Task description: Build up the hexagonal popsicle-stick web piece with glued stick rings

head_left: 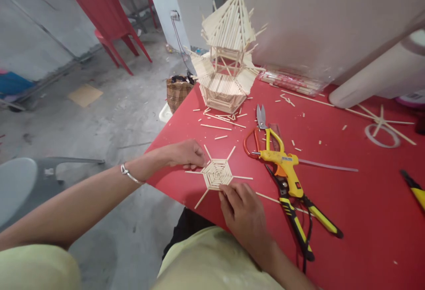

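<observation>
A flat hexagonal frame of thin wooden sticks (217, 175) lies near the red table's front edge, its rings nested like a web and its spokes sticking out past the rim. My left hand (187, 155), a silver bangle on its wrist, is closed at the frame's upper left side; what its fingertips pinch is too small to make out. From the lower right, my right hand (245, 212) grips the frame's near edge with curled fingers. To the right lies a yellow hot glue gun (283, 166) over black-and-yellow cutters (292, 219).
A pagoda-like stick model (229, 59) stands at the back, with loose stick pieces (215, 127) before it. Scissors (261, 119), a tape ring (381, 136), a white roll (375, 75) and a yellow-black knife (415, 190) share the red table (365, 237). A red chair (102, 15) stands beyond.
</observation>
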The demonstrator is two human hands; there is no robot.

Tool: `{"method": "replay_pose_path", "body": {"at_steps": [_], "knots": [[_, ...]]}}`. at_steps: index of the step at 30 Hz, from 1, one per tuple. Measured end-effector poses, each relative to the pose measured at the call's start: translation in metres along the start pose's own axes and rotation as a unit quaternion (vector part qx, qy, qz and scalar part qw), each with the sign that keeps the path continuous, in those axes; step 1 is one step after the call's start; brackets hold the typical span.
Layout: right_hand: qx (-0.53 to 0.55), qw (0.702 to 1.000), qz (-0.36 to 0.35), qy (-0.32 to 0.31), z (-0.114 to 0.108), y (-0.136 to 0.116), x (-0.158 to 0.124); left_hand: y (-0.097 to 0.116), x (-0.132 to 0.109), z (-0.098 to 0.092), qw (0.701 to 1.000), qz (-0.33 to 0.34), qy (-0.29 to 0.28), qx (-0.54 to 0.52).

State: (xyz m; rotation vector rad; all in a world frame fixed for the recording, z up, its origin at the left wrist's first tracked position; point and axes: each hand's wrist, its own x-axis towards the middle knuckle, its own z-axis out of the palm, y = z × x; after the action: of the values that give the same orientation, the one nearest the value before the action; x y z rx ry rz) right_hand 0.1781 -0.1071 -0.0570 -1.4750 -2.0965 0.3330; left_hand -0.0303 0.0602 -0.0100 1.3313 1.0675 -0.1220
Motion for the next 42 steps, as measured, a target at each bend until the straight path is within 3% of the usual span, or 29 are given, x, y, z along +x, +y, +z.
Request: {"method": "replay_pose_path", "body": {"at_steps": [15,42], "knots": [[0.009,1.000,-0.002,-0.005,-0.0008,0.0021,-0.0016,0.0016,0.0032,0.0019,1.000,-0.023,0.016,0.002],[0.008,1.000,0.002,-0.010,0.0006,0.0028,-0.0023,0.0024,-0.0012,0.0081,0.999,-0.001,0.035,-0.021]]}}
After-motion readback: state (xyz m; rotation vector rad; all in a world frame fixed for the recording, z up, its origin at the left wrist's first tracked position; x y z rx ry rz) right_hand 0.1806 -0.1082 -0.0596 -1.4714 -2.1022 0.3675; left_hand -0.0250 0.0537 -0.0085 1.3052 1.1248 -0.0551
